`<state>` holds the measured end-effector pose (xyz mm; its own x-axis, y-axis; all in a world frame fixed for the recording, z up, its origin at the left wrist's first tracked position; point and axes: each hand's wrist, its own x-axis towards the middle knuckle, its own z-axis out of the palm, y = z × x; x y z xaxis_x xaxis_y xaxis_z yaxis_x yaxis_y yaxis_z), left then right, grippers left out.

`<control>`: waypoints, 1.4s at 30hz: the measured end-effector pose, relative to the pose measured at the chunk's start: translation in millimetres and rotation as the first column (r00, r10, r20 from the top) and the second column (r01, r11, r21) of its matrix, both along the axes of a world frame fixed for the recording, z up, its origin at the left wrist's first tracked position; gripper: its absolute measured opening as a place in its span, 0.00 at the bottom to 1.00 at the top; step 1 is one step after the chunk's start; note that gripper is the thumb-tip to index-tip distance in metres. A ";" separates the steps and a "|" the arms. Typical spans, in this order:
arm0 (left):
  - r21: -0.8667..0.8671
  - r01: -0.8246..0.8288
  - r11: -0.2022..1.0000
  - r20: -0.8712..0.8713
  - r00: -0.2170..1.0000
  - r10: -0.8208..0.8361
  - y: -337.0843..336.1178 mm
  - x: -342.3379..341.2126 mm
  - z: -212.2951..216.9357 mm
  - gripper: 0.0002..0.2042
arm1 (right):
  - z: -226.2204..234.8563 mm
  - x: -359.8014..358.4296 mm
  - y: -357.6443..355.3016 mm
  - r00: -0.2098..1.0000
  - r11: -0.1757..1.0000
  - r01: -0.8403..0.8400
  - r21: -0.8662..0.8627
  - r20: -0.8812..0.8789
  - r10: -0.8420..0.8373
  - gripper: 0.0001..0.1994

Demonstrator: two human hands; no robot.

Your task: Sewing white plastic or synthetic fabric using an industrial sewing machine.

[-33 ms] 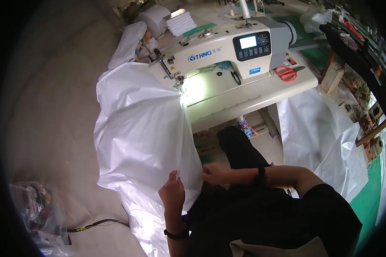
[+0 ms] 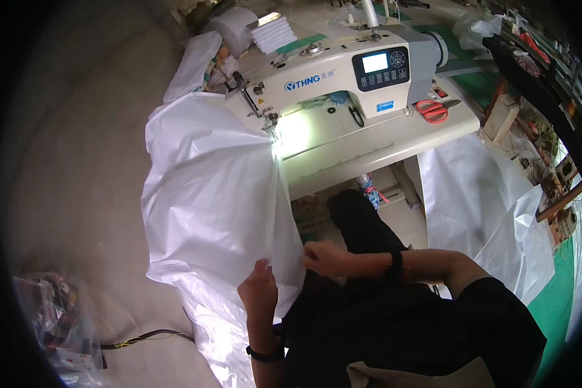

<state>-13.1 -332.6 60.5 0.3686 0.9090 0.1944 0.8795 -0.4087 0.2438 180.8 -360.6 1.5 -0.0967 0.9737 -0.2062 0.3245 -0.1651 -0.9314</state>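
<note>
A large white plastic-like sheet [image 2: 213, 200] drapes from under the needle of a white sewing machine [image 2: 323, 71] down to my lap. My left hand [image 2: 258, 288] is closed, thumb and fingers pinching the sheet's lower part near its right side. Level with it, my right hand [image 2: 326, 258] has its fingers curled at the sheet's right edge and appears to grip it; the fingertips are partly hidden. The sheet runs fairly taut between the needle and my hands, and a bright lamp lights the needle area.
Red-handled scissors [image 2: 431, 111] and small black thread snips [image 2: 355, 116] lie on the machine bed. Another white sheet [image 2: 478, 194] hangs at the right. Folded white material [image 2: 273, 33] is stacked behind the machine. A clear bag [image 2: 58, 330] and a black cable [image 2: 155, 334] are on the floor.
Both hands have shifted very slightly, the right one a little up and left. The sheet under the needle looks the same.
</note>
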 end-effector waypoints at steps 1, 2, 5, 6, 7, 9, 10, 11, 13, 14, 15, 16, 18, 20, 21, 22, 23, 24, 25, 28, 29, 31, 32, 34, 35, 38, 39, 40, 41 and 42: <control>0.033 0.026 0.999 -0.020 0.999 -0.026 0.8 -2.7 1.1 0.06 | 16.2 0.9 -1.3 1.000 1.000 -0.007 -0.005 0.002 0.007 0.17; 0.028 0.023 0.999 -0.017 1.000 -0.022 0.8 -3.1 3.7 0.06 | 35.8 2.0 -3.4 1.000 0.998 -0.005 0.063 -0.020 0.006 0.17; 0.092 0.038 0.995 0.077 0.996 -0.046 -0.8 -1.2 15.5 0.08 | 40.9 -4.3 10.7 0.992 0.994 -0.034 -0.103 -0.126 0.021 0.17; 0.094 0.036 0.995 0.080 0.996 -0.044 -1.2 -1.0 16.9 0.08 | 35.4 -5.8 18.5 0.978 0.944 -0.074 -0.321 -0.207 0.006 0.17; 0.046 0.038 0.998 0.065 0.997 -0.041 -1.1 -0.8 18.1 0.08 | 27.1 -7.9 23.7 0.979 0.945 -0.074 -0.320 -0.205 0.007 0.17; 0.000 0.038 0.999 0.054 0.998 -0.038 0.0 -2.5 17.6 0.08 | 3.7 -16.7 30.8 0.874 0.879 -0.180 -0.441 -0.482 -0.062 0.16; -0.039 0.013 0.999 -0.029 0.999 -0.014 0.4 -4.6 14.5 0.07 | -11.7 -24.8 32.8 0.875 0.880 -0.180 -0.440 -0.481 -0.061 0.16; -0.076 -0.015 0.997 -0.112 0.994 0.007 1.1 -7.0 12.7 0.06 | -14.6 -34.3 32.6 0.808 0.890 -0.215 -0.403 -0.585 -0.070 0.16; -0.101 -0.010 0.995 -0.068 0.998 0.003 1.7 -10.8 13.9 0.07 | -21.0 -41.1 29.4 0.730 0.900 -0.243 -0.361 -0.679 -0.076 0.15; -0.128 -0.010 0.992 -0.021 1.000 0.008 2.6 -14.6 13.0 0.08 | 4.6 -43.3 18.4 0.771 0.894 -0.351 -0.279 -0.628 0.107 0.15; -0.128 -0.011 0.992 -0.019 1.000 0.009 2.7 -16.3 13.6 0.08 | 20.2 -44.4 10.5 0.782 0.866 -0.456 -0.204 -0.556 0.281 0.15; -0.118 0.058 0.991 0.099 0.994 -0.046 2.9 -15.5 15.7 0.09 | 22.5 -45.7 8.3 0.784 0.868 -0.452 -0.205 -0.555 0.277 0.15; -0.098 0.123 0.988 0.220 0.970 -0.099 2.9 -15.5 18.2 0.10 | 25.1 -54.2 4.6 0.797 0.819 -0.555 -0.146 -0.377 0.472 0.17; -0.266 0.068 0.962 0.203 0.979 -0.013 4.0 -14.1 19.9 0.11 | 27.1 -63.6 1.4 0.802 0.810 -0.567 -0.148 -0.322 0.503 0.18; -0.261 0.073 0.963 0.206 0.978 -0.019 5.0 -13.7 18.9 0.11 | 26.6 -68.7 0.1 0.805 0.809 -0.569 -0.149 -0.300 0.511 0.19; -0.313 0.074 0.947 0.237 0.972 0.003 5.5 -14.0 16.4 0.11 | 25.9 -73.9 -1.7 0.809 0.808 -0.570 -0.149 -0.278 0.519 0.19; -0.364 0.075 0.929 0.267 0.963 0.027 6.7 -13.9 15.1 0.12 | 21.5 -79.7 -1.1 0.802 0.803 -0.582 -0.130 -0.255 0.540 0.18; -0.356 0.081 0.931 0.268 0.963 0.019 6.6 -12.7 18.3 0.12 | 16.3 -87.9 -3.0 0.805 0.807 -0.577 -0.124 -0.249 0.538 0.18; -0.408 0.086 0.909 0.248 0.968 0.020 5.8 -11.0 22.8 0.12 | 11.1 -96.3 -5.5 0.792 0.817 -0.575 -0.046 -0.283 0.542 0.16; -0.453 0.066 0.889 0.194 0.981 0.026 8.5 -15.6 16.1 0.13 | 16.7 -99.9 -6.1 0.746 0.766 -0.642 0.012 -0.222 0.628 0.13; -0.408 0.069 0.910 0.261 0.964 0.043 9.6 -20.5 5.6 0.13 | 7.7 -102.6 -10.7 0.667 0.680 -0.710 0.182 -0.136 0.733 0.13; -0.295 0.065 0.953 0.325 0.945 0.036 10.6 -30.2 -8.5 0.12 | 11.0 -93.8 -14.5 0.598 0.500 -0.775 0.387 0.194 0.777 0.12; -0.293 0.062 0.954 0.327 0.944 0.039 10.8 -32.2 -8.0 0.12 | 10.7 -84.8 -10.5 0.595 0.496 -0.778 0.386 0.197 0.779 0.12; -0.276 0.025 0.961 0.341 0.937 0.073 10.2 -33.7 -6.7 0.12 | 6.6 -65.6 -1.4 0.872 0.871 -0.490 -0.045 -0.044 0.488 0.15; -0.273 0.051 0.961 0.418 0.906 0.071 8.1 -30.6 0.4 0.11 | 14.4 -53.4 1.3 0.942 0.938 -0.300 -0.174 -0.208 0.263 0.18; -0.282 0.055 0.958 0.473 0.877 0.089 11.2 -33.0 -1.8 0.11 | 18.8 -47.4 4.0 0.884 0.953 -0.051 -0.299 -0.457 -0.096 0.22; -0.281 0.058 0.958 0.474 0.876 0.086 10.1 -32.3 -0.6 0.11 | 16.8 -47.3 6.0 0.795 0.960 0.027 -0.279 -0.576 -0.190 0.23; -0.278 0.054 0.959 0.463 0.882 0.085 7.9 -31.4 2.2 0.11 | 14.9 -46.0 11.3 0.795 0.960 0.030 -0.278 -0.576 -0.192 0.23; -0.274 0.051 0.960 0.454 0.887 0.083 6.1 -30.1 5.5 0.11 | 13.6 -43.3 20.6 0.736 0.955 0.064 -0.291 -0.632 -0.242 0.23; -0.270 0.055 0.961 0.454 0.887 0.077 4.5 -27.9 8.8 0.11 | 12.7 -40.4 30.6 0.670 0.948 0.097 -0.304 -0.685 -0.288 0.24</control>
